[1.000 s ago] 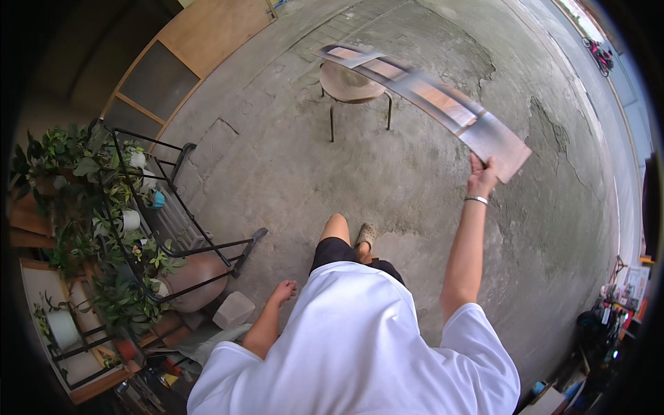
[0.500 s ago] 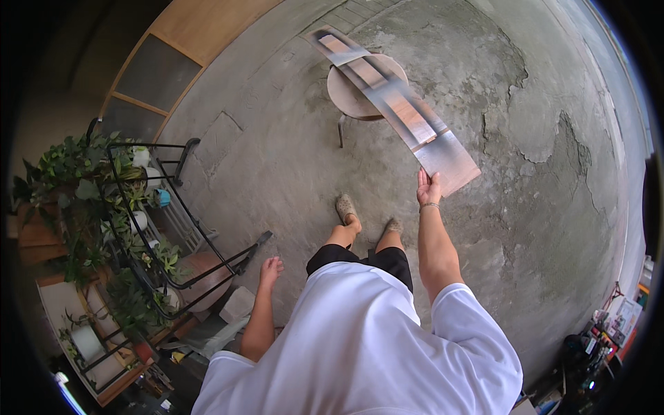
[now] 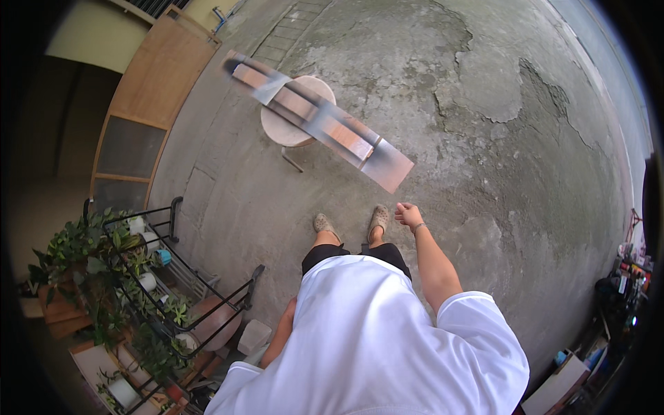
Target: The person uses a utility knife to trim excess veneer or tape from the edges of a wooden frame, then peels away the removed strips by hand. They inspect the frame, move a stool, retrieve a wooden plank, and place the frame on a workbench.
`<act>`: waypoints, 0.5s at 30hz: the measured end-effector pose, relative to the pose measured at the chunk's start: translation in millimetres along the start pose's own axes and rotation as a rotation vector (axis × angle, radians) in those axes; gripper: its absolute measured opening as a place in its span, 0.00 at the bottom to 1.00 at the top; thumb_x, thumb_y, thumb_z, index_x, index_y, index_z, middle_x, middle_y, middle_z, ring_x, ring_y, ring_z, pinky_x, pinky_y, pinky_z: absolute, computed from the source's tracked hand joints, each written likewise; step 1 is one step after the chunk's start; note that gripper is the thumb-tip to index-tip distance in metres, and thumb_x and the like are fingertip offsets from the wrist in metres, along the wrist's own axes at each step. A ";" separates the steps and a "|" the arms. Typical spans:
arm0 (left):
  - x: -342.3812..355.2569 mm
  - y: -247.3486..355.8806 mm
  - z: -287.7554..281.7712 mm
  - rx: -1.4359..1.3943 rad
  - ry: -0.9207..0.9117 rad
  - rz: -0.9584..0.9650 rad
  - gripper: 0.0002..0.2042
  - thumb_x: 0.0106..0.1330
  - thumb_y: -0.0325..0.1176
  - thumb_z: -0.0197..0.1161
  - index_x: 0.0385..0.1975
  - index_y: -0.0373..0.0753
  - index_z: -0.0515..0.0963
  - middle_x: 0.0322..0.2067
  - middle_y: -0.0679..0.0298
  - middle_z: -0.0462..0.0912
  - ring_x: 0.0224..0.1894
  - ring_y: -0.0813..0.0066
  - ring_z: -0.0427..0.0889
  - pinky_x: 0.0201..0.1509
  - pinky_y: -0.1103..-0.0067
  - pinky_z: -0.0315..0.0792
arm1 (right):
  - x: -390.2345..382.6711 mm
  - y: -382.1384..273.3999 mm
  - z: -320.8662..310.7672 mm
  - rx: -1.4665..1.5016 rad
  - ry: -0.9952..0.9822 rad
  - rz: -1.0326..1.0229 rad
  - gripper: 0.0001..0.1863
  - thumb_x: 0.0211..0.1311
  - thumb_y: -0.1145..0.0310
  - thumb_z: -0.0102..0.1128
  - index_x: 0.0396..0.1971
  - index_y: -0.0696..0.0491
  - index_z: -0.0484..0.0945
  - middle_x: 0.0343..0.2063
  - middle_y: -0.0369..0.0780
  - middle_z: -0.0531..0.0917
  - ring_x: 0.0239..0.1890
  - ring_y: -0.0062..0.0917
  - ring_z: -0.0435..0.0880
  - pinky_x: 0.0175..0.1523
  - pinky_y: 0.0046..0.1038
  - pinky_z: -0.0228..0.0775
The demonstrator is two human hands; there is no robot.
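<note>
A long wooden board (image 3: 389,166), patterned with dark and light painted patches, lies aslant across a round stool (image 3: 280,126) ahead of me. Its near end sticks out toward my right side. Just short of that end is my right hand (image 3: 408,215), apart from the board, with fingers curled and nothing seen in them. My left hand (image 3: 290,311) hangs low beside my shirt, which covers most of it; its fingers are hidden.
To the left, a black metal frame (image 3: 207,315) stands among potted plants (image 3: 97,256). A wooden panel door (image 3: 142,131) is behind them. Cracked concrete floor (image 3: 477,228) spreads around the stool. Assorted items, including a pale panel (image 3: 557,387), lie along the right wall.
My right hand has let go of the board's near end and drawn back. The board rests on the stool. My left hand has dropped in behind my shirt. The view has shifted.
</note>
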State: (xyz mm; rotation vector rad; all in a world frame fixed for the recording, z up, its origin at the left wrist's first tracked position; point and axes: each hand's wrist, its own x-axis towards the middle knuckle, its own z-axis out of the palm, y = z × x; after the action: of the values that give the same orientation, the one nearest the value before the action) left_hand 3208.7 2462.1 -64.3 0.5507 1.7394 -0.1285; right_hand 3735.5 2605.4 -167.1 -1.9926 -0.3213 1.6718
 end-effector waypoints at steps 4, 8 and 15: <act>23.9 44.6 -6.0 0.208 -0.065 0.141 0.21 0.77 0.48 0.52 0.59 0.39 0.73 0.52 0.56 0.83 0.50 0.62 0.83 0.51 0.65 0.75 | -28.9 46.4 -88.0 0.048 0.299 -0.005 0.19 0.71 0.57 0.60 0.50 0.57 0.83 0.31 0.39 0.86 0.29 0.23 0.87 0.31 0.26 0.75; 67.2 127.6 -48.8 0.374 -0.120 0.250 0.22 0.77 0.48 0.52 0.60 0.37 0.73 0.53 0.55 0.82 0.51 0.59 0.83 0.54 0.62 0.75 | -81.6 93.3 -143.6 0.182 0.574 -0.032 0.18 0.73 0.58 0.57 0.51 0.57 0.82 0.34 0.40 0.87 0.30 0.23 0.86 0.32 0.25 0.75; 136.5 310.7 -100.5 0.763 -0.082 0.146 0.21 0.76 0.48 0.51 0.55 0.35 0.73 0.46 0.55 0.83 0.44 0.59 0.85 0.39 0.64 0.77 | -225.5 195.2 -55.4 0.422 0.915 -0.049 0.17 0.72 0.59 0.57 0.47 0.57 0.83 0.34 0.40 0.88 0.31 0.23 0.87 0.40 0.27 0.79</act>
State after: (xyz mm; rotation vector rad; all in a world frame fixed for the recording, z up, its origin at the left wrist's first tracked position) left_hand 3232.4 2813.0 -104.1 1.2022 1.5285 -0.7171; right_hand 3713.2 2317.8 -73.0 -2.1324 0.2888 0.5843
